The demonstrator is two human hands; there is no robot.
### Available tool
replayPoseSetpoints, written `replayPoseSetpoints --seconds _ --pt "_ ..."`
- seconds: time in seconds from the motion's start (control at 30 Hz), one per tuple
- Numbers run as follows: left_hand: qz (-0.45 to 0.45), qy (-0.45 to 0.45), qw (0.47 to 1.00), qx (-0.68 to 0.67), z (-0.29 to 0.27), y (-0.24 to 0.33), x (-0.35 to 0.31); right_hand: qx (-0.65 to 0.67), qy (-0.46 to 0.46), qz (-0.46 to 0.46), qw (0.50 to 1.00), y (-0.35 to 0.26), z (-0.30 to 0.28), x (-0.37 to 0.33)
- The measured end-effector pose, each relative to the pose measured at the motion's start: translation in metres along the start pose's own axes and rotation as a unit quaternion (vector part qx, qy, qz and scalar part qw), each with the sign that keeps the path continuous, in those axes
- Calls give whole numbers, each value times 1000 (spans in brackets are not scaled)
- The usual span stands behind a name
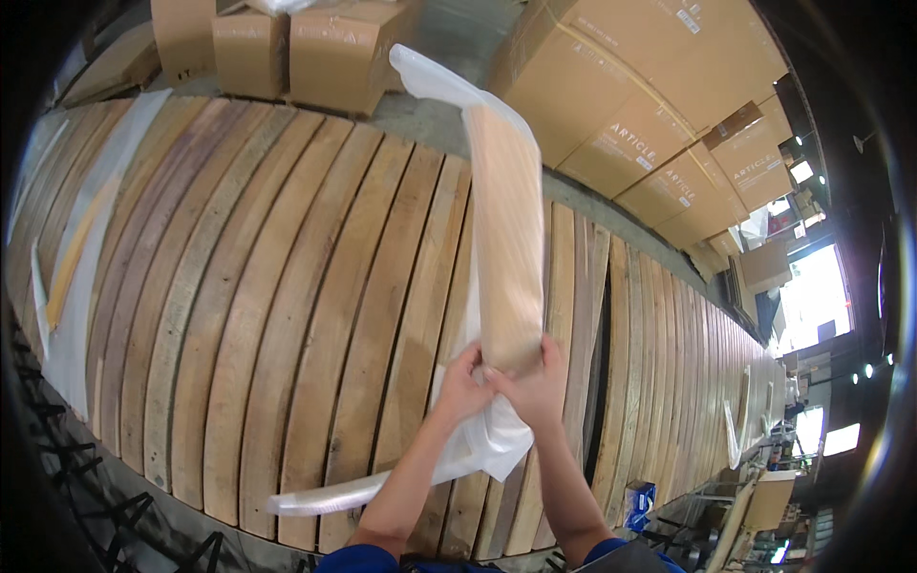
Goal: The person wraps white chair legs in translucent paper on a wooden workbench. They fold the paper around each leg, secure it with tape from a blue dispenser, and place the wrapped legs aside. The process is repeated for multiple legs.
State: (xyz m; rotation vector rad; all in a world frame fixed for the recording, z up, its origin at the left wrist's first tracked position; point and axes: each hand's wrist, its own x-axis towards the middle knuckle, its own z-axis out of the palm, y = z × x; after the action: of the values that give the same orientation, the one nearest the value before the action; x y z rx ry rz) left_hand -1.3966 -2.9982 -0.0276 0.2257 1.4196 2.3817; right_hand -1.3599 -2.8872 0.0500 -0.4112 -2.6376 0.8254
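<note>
A long, flat, light wooden board (508,229) stretches away from me above the slatted table, with thin white translucent wrap (430,78) around it. The wrap sticks out past the board's far end and hangs loose below the near end. My left hand (462,390) grips the near end and the wrap from the left. On the opposite side, my right hand (535,390) is closed on the same end, its thumb meeting the left hand over the wrap. A strip of wrap (330,500) trails to the left, beneath my left forearm.
Wooden slats (287,315) form the long table, with a dark gap (600,372) to my right. More wrapped pieces (84,258) lie at its left end. Cardboard boxes (611,124) are stacked beyond it. A small blue package (640,504) sits by the near right edge.
</note>
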Motion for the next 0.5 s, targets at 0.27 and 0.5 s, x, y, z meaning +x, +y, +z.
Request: replayPoseSetpoints --seconds 0.27,0.5 --pt "73 155 980 98 74 53 -78 497 -188 112 840 -38 -66 87" --pt "122 106 981 110 112 82 -164 609 -666 -12 430 -187 -74 143"
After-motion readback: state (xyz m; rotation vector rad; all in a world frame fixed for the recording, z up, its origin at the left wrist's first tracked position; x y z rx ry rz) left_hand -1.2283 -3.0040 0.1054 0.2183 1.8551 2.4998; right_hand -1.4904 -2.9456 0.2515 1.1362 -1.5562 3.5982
